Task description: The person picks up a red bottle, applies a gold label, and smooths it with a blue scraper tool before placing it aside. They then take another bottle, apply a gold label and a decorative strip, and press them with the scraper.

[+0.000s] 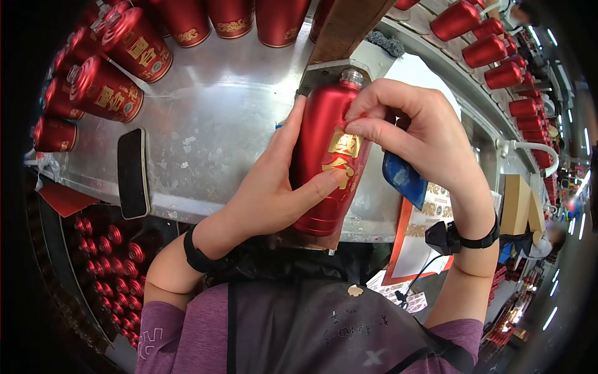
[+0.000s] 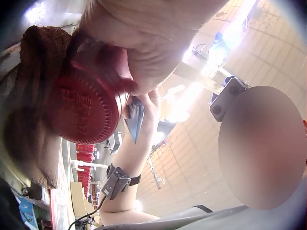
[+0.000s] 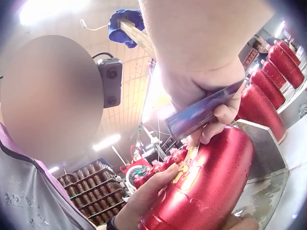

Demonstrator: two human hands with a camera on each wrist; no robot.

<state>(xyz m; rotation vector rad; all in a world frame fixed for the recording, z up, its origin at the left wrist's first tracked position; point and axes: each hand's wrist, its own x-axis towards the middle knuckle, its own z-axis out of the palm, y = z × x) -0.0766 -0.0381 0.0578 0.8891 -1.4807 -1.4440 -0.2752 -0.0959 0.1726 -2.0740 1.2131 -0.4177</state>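
Observation:
A glossy red bottle (image 1: 317, 124) with a clear threaded neck lies tilted on a stand, its neck pointing away from me. My left hand (image 1: 268, 187) holds it from the left side, thumb across the front near the lower gold character. Thumb and forefinger of my right hand (image 1: 423, 124) meet at the top of the gold character lettering (image 1: 344, 143). Tucked in that hand's other fingers is a flat blue scraper (image 1: 403, 177), seen edge-on as a blue-purple strip (image 3: 204, 112) in the right wrist view. The bottle's ridged base (image 2: 84, 108) faces the left wrist camera.
Red bottles (image 1: 109, 90) stand on the metal table at the left and back, near a black phone (image 1: 133, 174). A sheet of gold labels (image 1: 427, 215) lies at the right. Beyond runs a line of red bottles (image 1: 483, 51). More bottles (image 1: 118, 268) sit low at the left.

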